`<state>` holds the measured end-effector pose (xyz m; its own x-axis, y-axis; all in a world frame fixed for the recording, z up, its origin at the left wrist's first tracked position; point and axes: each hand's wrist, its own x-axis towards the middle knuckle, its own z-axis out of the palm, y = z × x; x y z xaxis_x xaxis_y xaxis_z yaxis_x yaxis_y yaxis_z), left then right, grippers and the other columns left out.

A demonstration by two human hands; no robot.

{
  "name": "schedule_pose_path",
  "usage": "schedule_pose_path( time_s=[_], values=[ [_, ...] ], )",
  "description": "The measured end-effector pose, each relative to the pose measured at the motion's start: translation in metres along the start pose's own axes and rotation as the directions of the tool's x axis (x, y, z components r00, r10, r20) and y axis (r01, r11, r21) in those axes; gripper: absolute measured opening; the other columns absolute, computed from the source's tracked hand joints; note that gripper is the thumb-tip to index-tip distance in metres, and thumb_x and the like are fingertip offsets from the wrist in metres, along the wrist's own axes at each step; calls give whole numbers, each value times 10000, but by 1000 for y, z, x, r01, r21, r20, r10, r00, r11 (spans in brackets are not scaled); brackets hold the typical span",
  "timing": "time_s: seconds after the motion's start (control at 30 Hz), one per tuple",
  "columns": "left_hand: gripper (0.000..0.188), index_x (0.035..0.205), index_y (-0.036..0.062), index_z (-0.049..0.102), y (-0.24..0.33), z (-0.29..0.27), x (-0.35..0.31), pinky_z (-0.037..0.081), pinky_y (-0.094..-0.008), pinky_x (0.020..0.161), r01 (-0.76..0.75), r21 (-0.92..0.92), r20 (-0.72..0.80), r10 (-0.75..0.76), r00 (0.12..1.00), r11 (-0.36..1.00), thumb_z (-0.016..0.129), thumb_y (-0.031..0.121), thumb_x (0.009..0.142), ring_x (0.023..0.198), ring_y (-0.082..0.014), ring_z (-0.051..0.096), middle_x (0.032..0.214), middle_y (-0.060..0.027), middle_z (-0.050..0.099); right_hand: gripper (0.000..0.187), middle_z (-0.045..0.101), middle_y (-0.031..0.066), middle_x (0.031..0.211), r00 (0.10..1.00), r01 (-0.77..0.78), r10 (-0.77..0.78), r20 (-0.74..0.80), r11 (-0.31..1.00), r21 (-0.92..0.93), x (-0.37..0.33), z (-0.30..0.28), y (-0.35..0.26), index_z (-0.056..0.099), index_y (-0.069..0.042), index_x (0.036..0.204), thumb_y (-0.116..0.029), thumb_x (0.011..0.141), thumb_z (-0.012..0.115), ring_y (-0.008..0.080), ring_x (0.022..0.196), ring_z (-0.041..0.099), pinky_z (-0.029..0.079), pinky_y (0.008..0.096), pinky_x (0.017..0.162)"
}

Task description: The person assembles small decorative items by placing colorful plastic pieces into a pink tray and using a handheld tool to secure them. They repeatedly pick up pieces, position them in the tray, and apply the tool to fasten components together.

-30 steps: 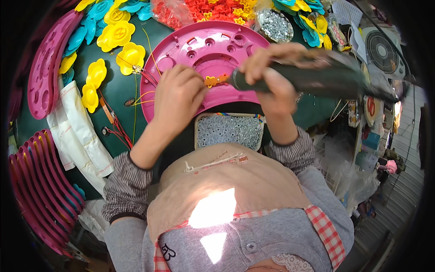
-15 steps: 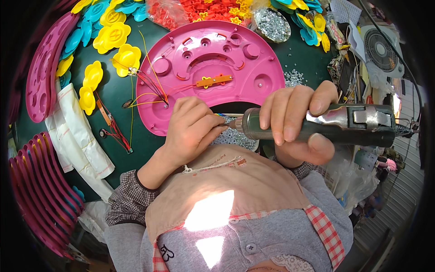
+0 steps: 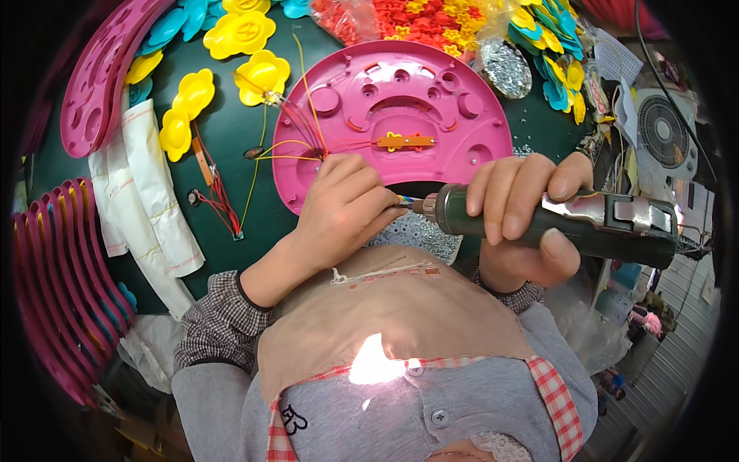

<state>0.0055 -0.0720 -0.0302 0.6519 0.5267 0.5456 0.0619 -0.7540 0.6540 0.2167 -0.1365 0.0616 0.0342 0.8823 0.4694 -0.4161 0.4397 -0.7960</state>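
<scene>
My right hand (image 3: 527,204) is wrapped round a dark green electric screwdriver (image 3: 589,235) with a metal lever, held level with its nose to the left. At that nose, the fingertips of my left hand (image 3: 342,200) are pinched together by the bit. Whatever they hold is too small and hidden to name. Just beyond my hands, a pink curved plastic shell (image 3: 493,127) lies with its hollow side up. A narrow orange strip (image 3: 406,142) with red wires sits across its middle. Red and yellow wires (image 3: 289,146) run over the shell's left side.
Yellow flower-shaped pieces (image 3: 262,77) and another wired orange strip (image 3: 202,160) lie to the left. White bags (image 3: 158,200) and stacked pink shells (image 3: 73,285) stand further left. Red star pieces (image 3: 377,19) and a bag of screws (image 3: 506,69) lie behind. A fan (image 3: 663,131) stands right.
The whole view has shifted, with the table's things now further right in the picture. Both hands keep their hold, and a coloured glint now shows by the bit.
</scene>
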Motion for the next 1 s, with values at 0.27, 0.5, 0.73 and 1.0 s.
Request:
schedule_pose_path(
  time_s=[0.27, 0.5, 0.73, 1.0],
  values=[
    [282, 874, 71, 696, 0, 1, -3, 459, -422, 775, 3, 139, -112, 13, 994, 990, 874, 113, 659, 805, -260, 587, 804, -45, 572, 385, 640, 79, 832, 1000, 3, -3, 4, 1000, -25, 9, 1, 4, 495, -108, 1233, -212, 926, 702, 194, 659, 613, 533, 408, 733],
    [282, 895, 54, 702, -3, -1, -4, 458, -421, 778, -22, 129, -113, 37, 993, 991, 878, 116, 684, 805, -264, 591, 817, -50, 593, 386, 647, 104, 844, 999, 14, -14, -39, 1000, 20, 8, 8, 9, 472, -88, 1233, -157, 943, 718, 216, 693, 629, 547, 421, 718],
    [289, 1052, 24, 678, -12, -33, -2, 495, -392, 822, 354, 66, -332, -314, 890, 933, 852, 163, 867, 878, -267, 634, 912, -93, 656, 342, 601, 107, 843, 996, 38, -58, -74, 970, -240, 19, -2, 40, 453, -73, 1218, -161, 952, 650, 213, 700, 586, 534, 438, 757],
    [363, 1375, -19, 547, -70, -69, -22, 483, -372, 1054, 459, -260, -316, -524, 791, 849, 485, 222, 1110, 1318, -248, 608, 1376, -177, 667, 310, 603, 127, 789, 979, -32, -24, -202, 962, -272, 22, -10, 72, 462, -46, 1178, -110, 925, 629, 223, 675, 596, 558, 433, 737]
  ],
)
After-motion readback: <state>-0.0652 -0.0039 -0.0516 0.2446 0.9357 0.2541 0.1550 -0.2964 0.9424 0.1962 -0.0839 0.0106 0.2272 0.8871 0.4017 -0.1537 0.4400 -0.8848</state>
